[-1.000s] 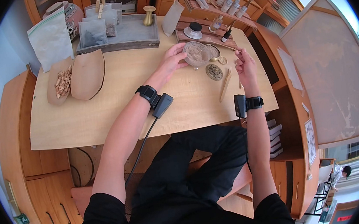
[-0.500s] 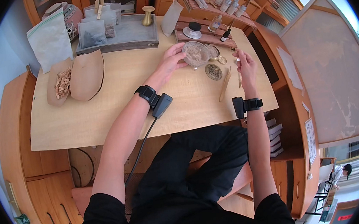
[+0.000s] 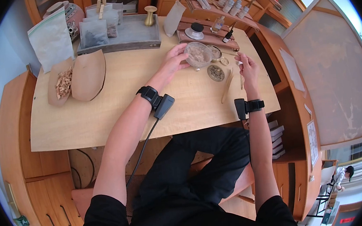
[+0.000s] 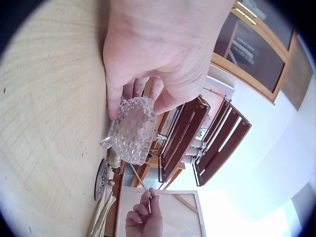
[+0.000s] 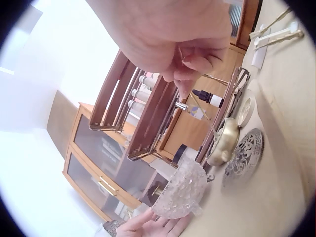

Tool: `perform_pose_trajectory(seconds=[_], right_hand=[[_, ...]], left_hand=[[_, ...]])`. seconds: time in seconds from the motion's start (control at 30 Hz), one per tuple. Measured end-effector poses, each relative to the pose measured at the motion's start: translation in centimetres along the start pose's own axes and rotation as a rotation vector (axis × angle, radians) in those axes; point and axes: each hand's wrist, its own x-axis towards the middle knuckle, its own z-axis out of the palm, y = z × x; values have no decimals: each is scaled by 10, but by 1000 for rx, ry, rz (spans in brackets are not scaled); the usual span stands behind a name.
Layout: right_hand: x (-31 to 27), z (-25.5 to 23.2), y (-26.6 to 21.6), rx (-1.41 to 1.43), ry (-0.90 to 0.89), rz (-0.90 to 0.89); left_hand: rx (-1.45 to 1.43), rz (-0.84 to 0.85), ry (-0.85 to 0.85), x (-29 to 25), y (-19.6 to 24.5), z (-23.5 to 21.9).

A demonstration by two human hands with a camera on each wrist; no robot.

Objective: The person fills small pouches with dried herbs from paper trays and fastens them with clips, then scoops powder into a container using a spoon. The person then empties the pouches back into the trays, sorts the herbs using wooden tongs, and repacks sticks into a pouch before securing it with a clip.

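My left hand [image 3: 172,63] holds a textured clear glass bowl [image 3: 198,54] by its left side, tilted, with pale brown powder inside. In the left wrist view the thumb and fingers lie on the rim of the bowl [image 4: 132,129]. My right hand [image 3: 248,69] pinches a thin stick-like tool [image 5: 200,106], whose far end reaches the brass burner [image 5: 224,142]. The burner [image 3: 215,52] holds powder and stands just right of the bowl. Its openwork lid [image 3: 216,73] lies in front, and a small round brass piece [image 3: 224,61] lies beside it.
Wooden tweezers [image 3: 227,87] lie between the hands. Behind stand a two-tier rack [image 3: 208,36] with small bottles, a grey tray [image 3: 134,44] with bags and a brass vessel [image 3: 150,16]. Two cardboard boats [image 3: 87,76], one with wood chips, are at left.
The right hand has shifted slightly down and left with the thin tool, whose far end is now lower, near the burner. The left hand and the bowl have hardly moved.
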Motion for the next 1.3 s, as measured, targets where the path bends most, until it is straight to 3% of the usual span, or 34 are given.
perform_pose_trajectory(seconds=[0.6, 0.8, 0.87, 1.07, 1.3], right_hand=[[-5, -3, -12, 123, 59, -29], [-20, 10, -33, 192, -113, -129], [-25, 18, -35, 81, -192, -114], [-32, 30, -25, -144, -254, -173], [-37, 34, -30, -84, -287, -130]], left_hand=[[2, 2, 3, 2, -1, -1], [0, -2, 4, 3, -2, -1], [2, -6, 9, 2, -1, 0], [5, -6, 4, 2, -2, -1], [8, -1, -3, 1, -1, -1]])
